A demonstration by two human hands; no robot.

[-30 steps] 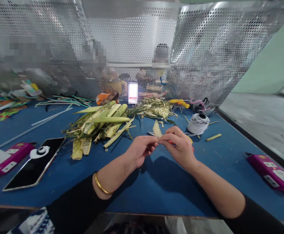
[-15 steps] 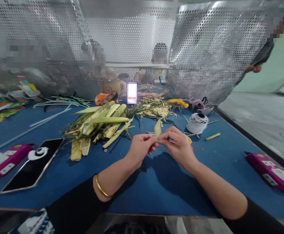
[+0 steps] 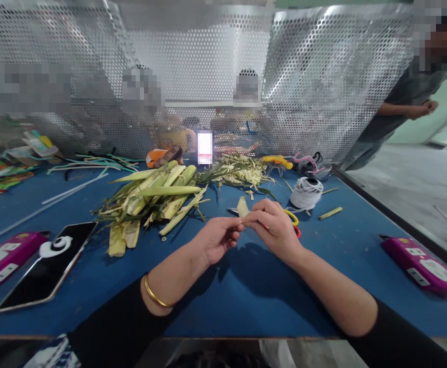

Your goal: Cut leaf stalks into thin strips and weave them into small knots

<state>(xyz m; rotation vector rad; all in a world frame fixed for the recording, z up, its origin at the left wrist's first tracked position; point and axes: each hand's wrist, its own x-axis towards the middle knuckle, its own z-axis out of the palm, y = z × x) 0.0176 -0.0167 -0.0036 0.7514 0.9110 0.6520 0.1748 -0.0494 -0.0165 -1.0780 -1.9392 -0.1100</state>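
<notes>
"While the two hands meet over the blue table point(image 3: 223, 317), how do the fingers stand?"

"Narrow, on both sides. The left hand point(image 3: 219, 241) pinches the lower end of a pale husk piece point(image 3: 242, 206) between thumb and forefinger; the right hand point(image 3: 274, 228) nips that same end, its fingers bent."

"And the husk piece itself?"

"Mid-scene, at the fingertips, its free end pointing to the far side. Scissors point(image 3: 293, 216) show behind the right hand — blades peeking out left, yellow and red handles right. I can't tell whether that hand touches them."

"What's around?"

"To the left, a heap of husks point(image 3: 160, 197); on the far side, a pile of shredded strips point(image 3: 242, 171). A spool of white thread point(image 3: 307, 193) stands to the right, with a short stalk point(image 3: 330, 213) near it."

"Farther out?"

"A black-screened phone point(image 3: 45, 276) lies near left, beside one purple box point(image 3: 4, 268); another purple box point(image 3: 415, 259) sits at right. Past the far edge runs a perforated screen point(image 3: 193, 56) — and a person point(image 3: 403, 102) stands by its right end."
</notes>
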